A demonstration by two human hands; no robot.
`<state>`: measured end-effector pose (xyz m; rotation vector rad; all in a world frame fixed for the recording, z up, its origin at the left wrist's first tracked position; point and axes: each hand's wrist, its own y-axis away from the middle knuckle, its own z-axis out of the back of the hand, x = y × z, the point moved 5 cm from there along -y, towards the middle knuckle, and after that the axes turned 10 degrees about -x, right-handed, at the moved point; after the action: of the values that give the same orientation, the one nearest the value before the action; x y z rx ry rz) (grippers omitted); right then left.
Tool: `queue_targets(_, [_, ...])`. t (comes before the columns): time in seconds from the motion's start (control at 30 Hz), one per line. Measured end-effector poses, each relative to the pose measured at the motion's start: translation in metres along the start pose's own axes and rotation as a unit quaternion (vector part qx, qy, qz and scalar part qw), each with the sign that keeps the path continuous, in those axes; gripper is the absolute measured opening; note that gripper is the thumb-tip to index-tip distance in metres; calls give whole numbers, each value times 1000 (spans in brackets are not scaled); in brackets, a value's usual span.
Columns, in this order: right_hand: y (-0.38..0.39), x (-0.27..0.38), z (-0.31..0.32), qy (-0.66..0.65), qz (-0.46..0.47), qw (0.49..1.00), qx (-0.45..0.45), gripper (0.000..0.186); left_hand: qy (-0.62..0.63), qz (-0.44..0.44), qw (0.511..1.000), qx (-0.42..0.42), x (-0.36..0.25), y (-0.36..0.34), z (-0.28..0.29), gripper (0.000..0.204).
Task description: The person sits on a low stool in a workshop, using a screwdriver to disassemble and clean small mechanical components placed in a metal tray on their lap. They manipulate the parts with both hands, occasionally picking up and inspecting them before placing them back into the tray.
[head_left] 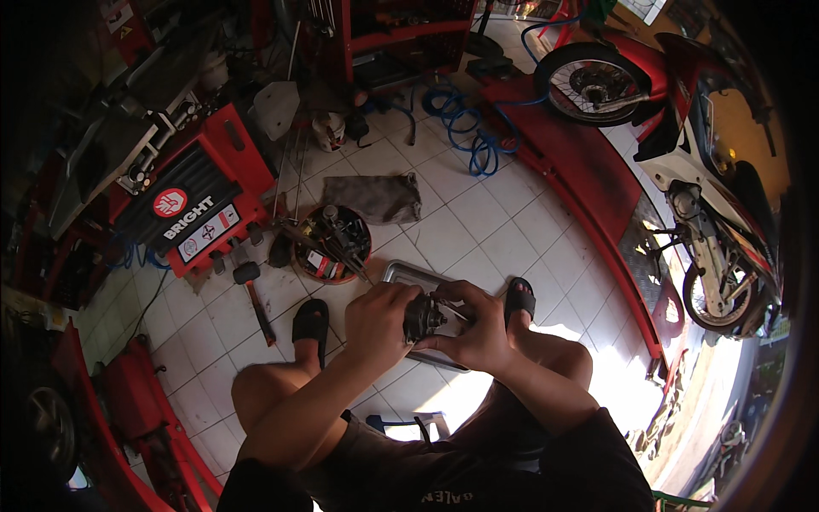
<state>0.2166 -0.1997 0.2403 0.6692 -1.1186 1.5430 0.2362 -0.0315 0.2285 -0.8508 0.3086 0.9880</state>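
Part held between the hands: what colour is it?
The part looks mostly black, best seen in the head view.

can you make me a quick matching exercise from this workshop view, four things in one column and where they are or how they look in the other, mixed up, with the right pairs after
Things
1. dark metal part
2. hammer
3. tray
4. motorcycle

Places or states
A. on the right side of the picture
B. held between the left hand and the right hand
C. to the left of the left sandal
D. grey, partly hidden below the hands

Right pairs: 1-B, 2-C, 3-D, 4-A
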Motion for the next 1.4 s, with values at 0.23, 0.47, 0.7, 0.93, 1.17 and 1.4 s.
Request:
queue_targets(0.23, [3,-5,0,68,-130,989,25,74,-8,-29,999,-44,2,0,-2,49])
queue_targets(0.47, [0,-1,2,75,-88,993,-15,68,-18,-30,998,-50,2,0,-5,45])
queue_targets(0.7, [-5,-12,-4,56,-142,988,0,64,-60,-34,997,-46,6,-4,-9,42])
queue_targets(0.93, [-4,-18,-5,50,-146,988,3,65,-63,-28,997,-34,6,0,-11,43])
queue_targets(1.17, [-10,-6,-1,51,-19,998,42,61,-54,-3,998,-21,7,-3,-4,46])
queue_targets(1.4, [-7,7,4,79,214,964,138,58,71,108,983,129,10,-2,-9,35])
